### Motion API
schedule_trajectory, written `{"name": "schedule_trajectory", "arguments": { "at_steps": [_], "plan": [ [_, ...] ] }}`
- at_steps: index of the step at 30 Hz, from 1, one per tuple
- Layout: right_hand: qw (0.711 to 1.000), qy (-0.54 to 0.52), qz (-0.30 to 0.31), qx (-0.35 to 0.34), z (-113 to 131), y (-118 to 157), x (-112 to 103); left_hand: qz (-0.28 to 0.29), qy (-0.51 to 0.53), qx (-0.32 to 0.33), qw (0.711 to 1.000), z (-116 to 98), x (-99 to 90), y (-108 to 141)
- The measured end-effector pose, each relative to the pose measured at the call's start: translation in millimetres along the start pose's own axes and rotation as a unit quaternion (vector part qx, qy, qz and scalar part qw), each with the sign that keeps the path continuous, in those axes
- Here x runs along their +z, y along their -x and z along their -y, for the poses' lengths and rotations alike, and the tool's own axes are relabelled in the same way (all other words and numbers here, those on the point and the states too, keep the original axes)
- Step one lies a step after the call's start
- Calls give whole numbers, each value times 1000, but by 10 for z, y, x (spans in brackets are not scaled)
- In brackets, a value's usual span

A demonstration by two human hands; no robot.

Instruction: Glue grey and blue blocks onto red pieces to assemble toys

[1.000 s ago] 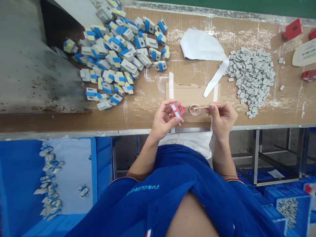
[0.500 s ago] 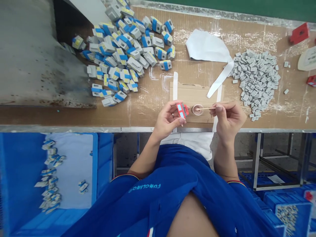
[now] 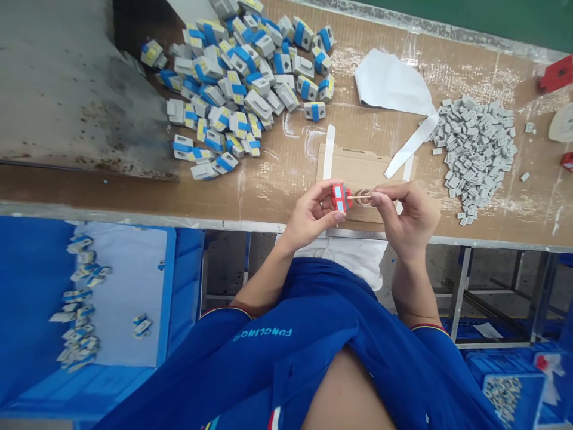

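Observation:
Between the thumb and fingers of my left hand [image 3: 312,216] is a small red toy vehicle part [image 3: 341,197] with pale blue windows and a grey patch. My right hand [image 3: 406,216] pinches a thin wooden stick [image 3: 362,197]. The stick's far tip reaches the grey side of the red part; whether it touches cannot be told. Below the stick, a small round clear cup [image 3: 364,202] sits on a piece of cardboard [image 3: 358,164] taped to the table.
Many grey, blue and yellow toy parts [image 3: 242,83] are heaped at the left, beside a metal sheet [image 3: 58,89]. A white cloth [image 3: 389,83] and a pile of small grey pieces [image 3: 478,149] lie to the right. A blue crate [image 3: 179,286] stands below the table's left.
The stick has moved left from the cup to the red part, my right hand going with it. My left hand still holds the part. The whole view has shifted and tilted slightly.

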State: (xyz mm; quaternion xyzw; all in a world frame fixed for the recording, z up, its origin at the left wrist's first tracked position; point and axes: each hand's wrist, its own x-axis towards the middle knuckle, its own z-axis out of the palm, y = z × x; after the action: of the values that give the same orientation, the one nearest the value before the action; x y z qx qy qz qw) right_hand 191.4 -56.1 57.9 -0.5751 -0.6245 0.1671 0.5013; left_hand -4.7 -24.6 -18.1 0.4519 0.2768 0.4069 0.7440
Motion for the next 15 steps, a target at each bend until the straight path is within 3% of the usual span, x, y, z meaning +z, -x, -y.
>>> {"name": "schedule_trajectory", "arguments": {
  "at_steps": [8,15],
  "plan": [
    [999,27,19,0,-12,8,16,-9,-5,-14,1000,23,-8,13],
    [995,39,88,-40,61,-41,-55,-9,-14,-16,1000,-2,6,25]
  ]
}}
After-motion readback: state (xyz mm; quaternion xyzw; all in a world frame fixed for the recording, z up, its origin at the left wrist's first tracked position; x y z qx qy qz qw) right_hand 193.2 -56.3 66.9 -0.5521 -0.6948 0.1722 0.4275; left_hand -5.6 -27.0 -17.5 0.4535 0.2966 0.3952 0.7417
